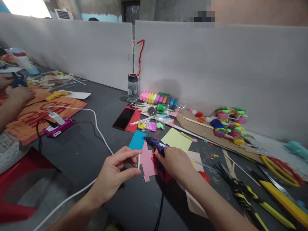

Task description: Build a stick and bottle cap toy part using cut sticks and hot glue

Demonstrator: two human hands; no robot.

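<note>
Between the thumb and fingers of my left hand [120,168] is a short, pale wooden stick [139,161], held nearly upright. My right hand [176,162] grips a dark blue glue gun [154,141] with an orange trigger. The nozzle points left, above a blue paper sheet [137,140] and a little higher than the stick, not touching it. Pink paper [148,160] with a cut edge lies under both hands. A pale yellow sheet [176,140] lies just beyond the glue gun. The gun's black cord runs down toward the table's near edge.
Pliers [237,189], a yellow cutter [279,195] and scissors [281,170] lie at right. Colored clay pieces [158,98], a water bottle [132,87] and a phone [124,118] stand or lie farther back. A purple power strip [58,128] and a co-worker's hands [20,94] are left.
</note>
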